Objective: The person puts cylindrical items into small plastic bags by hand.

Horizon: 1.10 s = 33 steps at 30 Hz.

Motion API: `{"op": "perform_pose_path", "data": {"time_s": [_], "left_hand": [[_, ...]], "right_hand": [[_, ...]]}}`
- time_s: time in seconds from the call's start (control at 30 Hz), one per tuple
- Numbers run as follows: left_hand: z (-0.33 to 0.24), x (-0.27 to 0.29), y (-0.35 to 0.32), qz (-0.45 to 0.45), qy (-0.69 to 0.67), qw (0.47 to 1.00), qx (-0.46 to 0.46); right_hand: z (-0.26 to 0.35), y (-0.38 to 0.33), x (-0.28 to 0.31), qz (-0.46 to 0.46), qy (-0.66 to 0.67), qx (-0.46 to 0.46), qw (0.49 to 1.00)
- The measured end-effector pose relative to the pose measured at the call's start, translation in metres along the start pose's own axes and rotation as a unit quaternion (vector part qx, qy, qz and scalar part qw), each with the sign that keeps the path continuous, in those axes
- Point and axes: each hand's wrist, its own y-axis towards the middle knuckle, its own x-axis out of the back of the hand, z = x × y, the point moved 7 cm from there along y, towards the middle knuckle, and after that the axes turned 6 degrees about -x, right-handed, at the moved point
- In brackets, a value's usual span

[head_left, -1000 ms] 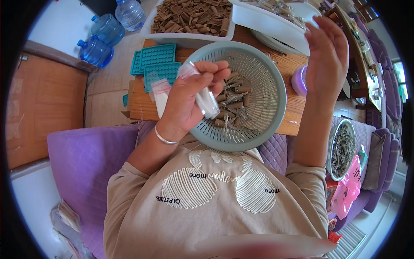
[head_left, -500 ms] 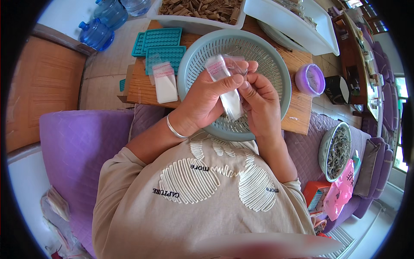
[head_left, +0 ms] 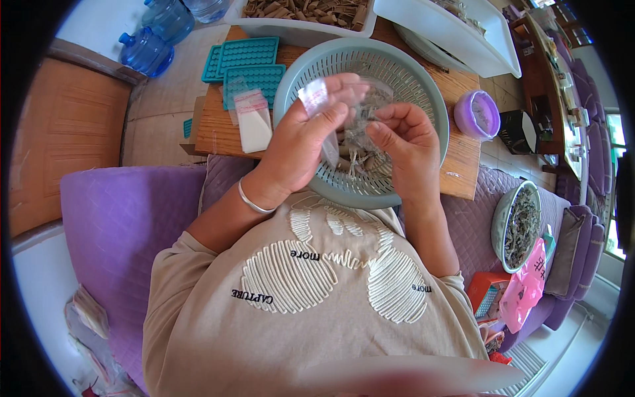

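Both my hands are raised over a grey-green plastic colander (head_left: 360,45) on the wooden table. My left hand (head_left: 291,145) is closed around a wad of clear plastic bags (head_left: 313,98), its thumb pressed on them. Thumb and fingertips of my right hand (head_left: 415,142) pinch the edge of a single clear plastic bag (head_left: 360,118), stretched between the two hands. Dried greyish strands (head_left: 356,159) show in the colander beneath, partly hidden by hands and bags. A stack of clear bags (head_left: 253,124) lies on the table left of the colander.
Teal moulded trays (head_left: 248,53) lie behind the bag stack. A white bin of brown pieces (head_left: 304,13) and a white tub (head_left: 456,40) stand at the back. A purple container (head_left: 476,114) sits at the table's right; a bowl of dried material (head_left: 519,228) rests on the sofa.
My hands have moved apart. A clear bag now stretches between them, away from the wad in my left hand, and strands in the colander have come into view.
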Motion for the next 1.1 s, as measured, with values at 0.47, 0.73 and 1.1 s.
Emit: {"op": "perform_pose_path", "data": {"time_s": [0.47, 0.73, 1.1], "left_hand": [[-0.04, -0.002, 0.001, 0.07, 0.409, 0.891, -0.183], [-0.031, -0.012, 0.003, 0.166, 0.496, 0.842, -0.132], [-0.03, 0.045, 0.007, -0.067, 0.244, 0.962, -0.1]], "right_hand": [[0.016, -0.008, 0.007, -0.062, -0.169, 0.046, 0.983], [0.032, -0.007, 0.001, -0.039, -0.297, 0.148, 0.943], [-0.01, 0.002, -0.034, 0.153, -0.609, 0.097, 0.772]]}}
